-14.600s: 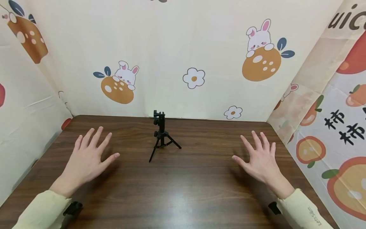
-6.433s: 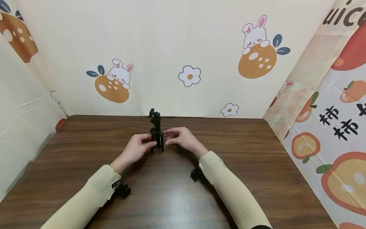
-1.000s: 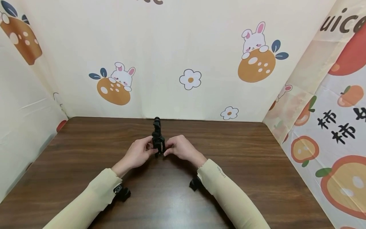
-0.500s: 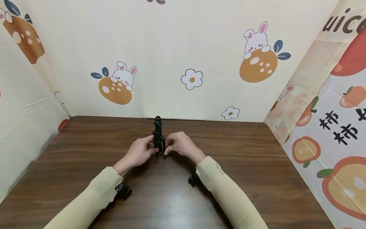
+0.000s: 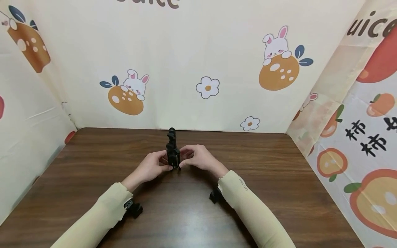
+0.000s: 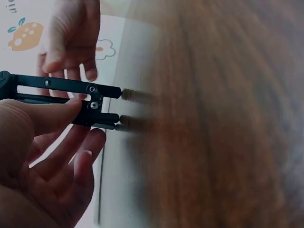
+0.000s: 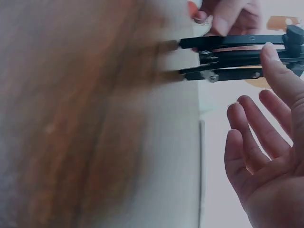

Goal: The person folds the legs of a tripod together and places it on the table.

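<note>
A small black tripod (image 5: 173, 155) stands upright near the back of the table, its legs folded close together. In the left wrist view, the thumb of my left hand (image 5: 149, 167) lies on a leg of the tripod (image 6: 61, 84) with curled fingers behind it, pinching it. My right hand (image 5: 200, 158) is on the other side. In the right wrist view, its thumb reaches over the tripod (image 7: 232, 42), while its other fingers are loosely spread away from the legs. Whether that thumb touches cannot be told. The leg tips point at the tabletop.
The brown wooden table (image 5: 186, 213) extends in front and to both sides. A pale printed cloth (image 5: 173, 51) hangs right behind its back edge, and more cloth (image 5: 369, 165) closes off the right side. Black wrist cameras (image 5: 134, 208) sit under both sleeves.
The tripod's legs, spread wide in the earliest frame, are now folded together. Both hands have come in from the sides to it. Over the last half second my right fingers have loosened from the legs.
</note>
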Demonstrator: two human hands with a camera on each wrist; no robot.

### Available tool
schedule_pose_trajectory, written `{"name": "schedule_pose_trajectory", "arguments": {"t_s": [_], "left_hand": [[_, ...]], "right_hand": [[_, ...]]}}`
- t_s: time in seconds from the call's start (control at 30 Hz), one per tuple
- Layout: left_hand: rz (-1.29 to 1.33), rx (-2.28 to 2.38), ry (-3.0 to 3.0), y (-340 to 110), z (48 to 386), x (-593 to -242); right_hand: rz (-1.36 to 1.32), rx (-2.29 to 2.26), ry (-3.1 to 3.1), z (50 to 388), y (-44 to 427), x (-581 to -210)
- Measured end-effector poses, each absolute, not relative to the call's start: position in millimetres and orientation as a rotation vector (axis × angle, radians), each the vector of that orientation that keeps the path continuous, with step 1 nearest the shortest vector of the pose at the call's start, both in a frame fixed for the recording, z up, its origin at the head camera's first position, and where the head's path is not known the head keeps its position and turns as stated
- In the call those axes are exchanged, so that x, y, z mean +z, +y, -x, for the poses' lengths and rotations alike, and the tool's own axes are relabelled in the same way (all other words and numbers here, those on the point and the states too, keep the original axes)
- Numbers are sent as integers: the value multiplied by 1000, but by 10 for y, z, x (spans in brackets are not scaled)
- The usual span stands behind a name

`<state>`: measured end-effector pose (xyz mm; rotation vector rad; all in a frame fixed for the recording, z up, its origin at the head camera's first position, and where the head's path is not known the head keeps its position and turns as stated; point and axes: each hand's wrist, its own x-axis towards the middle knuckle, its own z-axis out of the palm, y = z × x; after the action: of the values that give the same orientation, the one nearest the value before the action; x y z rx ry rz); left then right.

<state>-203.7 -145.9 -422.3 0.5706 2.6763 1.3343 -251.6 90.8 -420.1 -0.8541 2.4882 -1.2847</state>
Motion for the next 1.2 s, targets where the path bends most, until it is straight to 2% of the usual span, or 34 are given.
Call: {"name": "schedule_pose_trajectory", "arguments": {"t_s": [0.43,0.73,1.2], "left_hand": [[-412,1535,2439,-1460,2077,-4322],[-384,1531,2491,-1428,2058,-4318],[-366,1531,2599,-1439,2033,-4312]], "right_hand": [[898,-1787,2266,2400,804,-3808],[888,-1933,2293,2282,669,-3578],[896,-2066,2240,2285,797,-3562]]}}
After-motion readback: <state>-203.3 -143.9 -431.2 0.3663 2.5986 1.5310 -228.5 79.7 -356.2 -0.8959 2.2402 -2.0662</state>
